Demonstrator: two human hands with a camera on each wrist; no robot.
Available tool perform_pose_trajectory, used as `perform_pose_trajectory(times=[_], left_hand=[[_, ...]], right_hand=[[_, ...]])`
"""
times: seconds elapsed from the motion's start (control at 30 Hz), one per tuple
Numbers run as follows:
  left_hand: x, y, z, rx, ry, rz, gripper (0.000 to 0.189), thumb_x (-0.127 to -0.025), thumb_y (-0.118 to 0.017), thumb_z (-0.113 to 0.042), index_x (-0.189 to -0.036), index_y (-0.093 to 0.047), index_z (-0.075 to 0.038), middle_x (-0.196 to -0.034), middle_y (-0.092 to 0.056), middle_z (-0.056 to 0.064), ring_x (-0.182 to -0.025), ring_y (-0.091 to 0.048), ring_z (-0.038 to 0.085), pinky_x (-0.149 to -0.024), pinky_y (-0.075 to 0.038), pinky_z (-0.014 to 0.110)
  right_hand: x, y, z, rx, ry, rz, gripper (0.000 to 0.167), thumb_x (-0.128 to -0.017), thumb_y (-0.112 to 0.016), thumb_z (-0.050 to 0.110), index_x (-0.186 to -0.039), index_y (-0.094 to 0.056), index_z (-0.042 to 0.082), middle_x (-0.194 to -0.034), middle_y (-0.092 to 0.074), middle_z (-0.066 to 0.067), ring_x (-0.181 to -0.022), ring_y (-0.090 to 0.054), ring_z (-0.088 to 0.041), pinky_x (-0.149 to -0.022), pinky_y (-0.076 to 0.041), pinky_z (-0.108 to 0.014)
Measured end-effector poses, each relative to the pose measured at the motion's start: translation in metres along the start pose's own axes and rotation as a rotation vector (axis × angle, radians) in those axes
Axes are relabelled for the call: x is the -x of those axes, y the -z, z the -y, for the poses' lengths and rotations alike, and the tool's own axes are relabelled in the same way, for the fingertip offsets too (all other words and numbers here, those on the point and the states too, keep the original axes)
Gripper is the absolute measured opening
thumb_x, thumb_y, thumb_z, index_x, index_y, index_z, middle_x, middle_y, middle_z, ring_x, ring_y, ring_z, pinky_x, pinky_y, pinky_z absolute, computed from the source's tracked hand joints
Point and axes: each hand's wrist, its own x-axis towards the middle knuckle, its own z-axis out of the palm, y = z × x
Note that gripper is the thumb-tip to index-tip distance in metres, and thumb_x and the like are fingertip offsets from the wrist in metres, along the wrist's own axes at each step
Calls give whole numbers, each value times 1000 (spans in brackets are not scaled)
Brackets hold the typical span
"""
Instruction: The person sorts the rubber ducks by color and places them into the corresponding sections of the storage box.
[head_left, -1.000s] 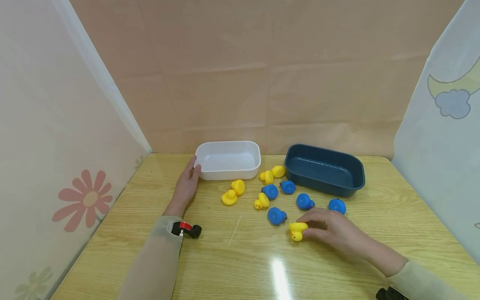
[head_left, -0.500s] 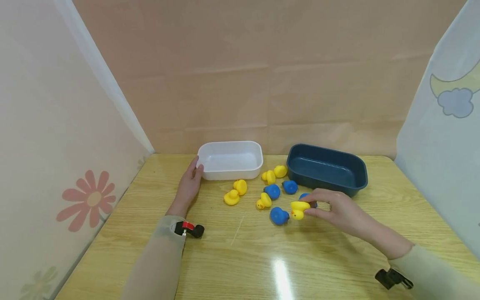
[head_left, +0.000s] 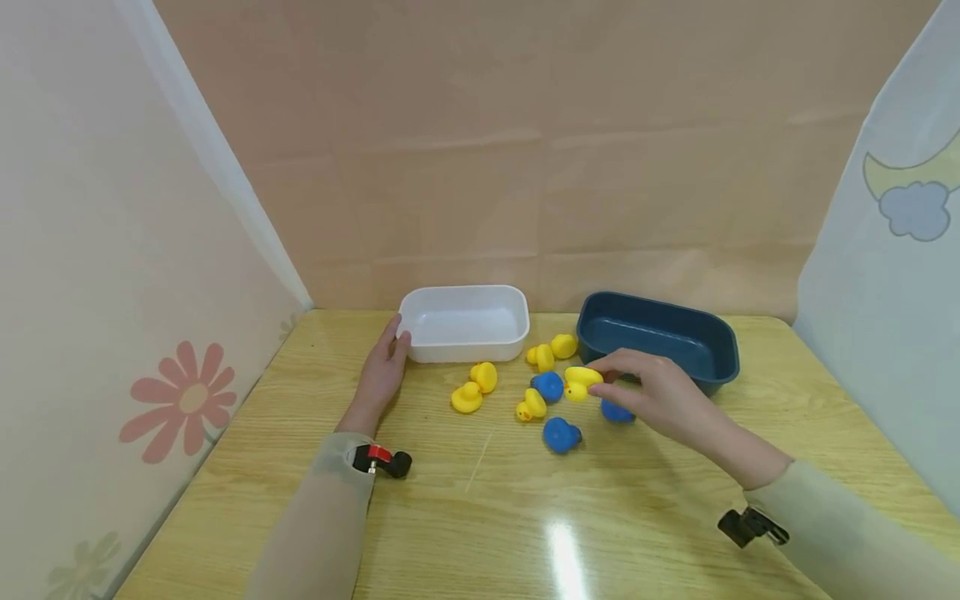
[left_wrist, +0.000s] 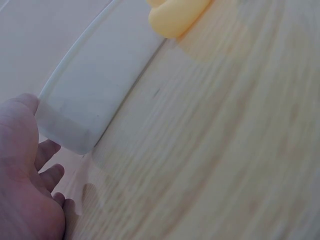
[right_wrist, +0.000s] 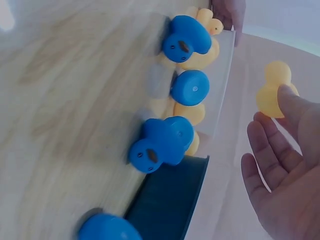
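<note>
The grip of the right hand (head_left: 666,396) pinched a rounded yellow rubbery-looking duck (head_left: 581,382), best held clear of glossy blue ducks (head_left: 558,435).

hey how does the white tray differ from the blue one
The blue tray looks longer than the white tray in the head view. The white tray sits nearly square to the table's back edge; the blue tray is slanted. The white tray is on the left, the blue tray on the right. Both are open-topped with rounded corners.
</note>
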Motion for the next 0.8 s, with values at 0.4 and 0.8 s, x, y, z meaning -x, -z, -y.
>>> perform_pose_trajectory(times=[0.4, 0.8], left_hand=[[-2, -2, 1, 9, 1, -10, 70, -117, -41, -61, -178, -25, -30, -180, -30, 8, -167, -23, 34, -134, -21, 60], [1, -2, -1, 2, 2, -22, 70, -116, -41, -61, -177, -27, -30, -179, -33, 10, -166, -26, 36, -133, -23, 61]], right_hand=[[-40, -8, 11, -20, -85, -30, 32, -105, -80, 30, -131, -80, 11, -107, -76, 2, -98, -67, -21, -87, -56, -47], [-85, -26, 20, -17, -117, -2, 36, -108, -76, 33, -137, -79, 12, -114, -77, -3, -104, -66, -26, -83, -56, -45]])
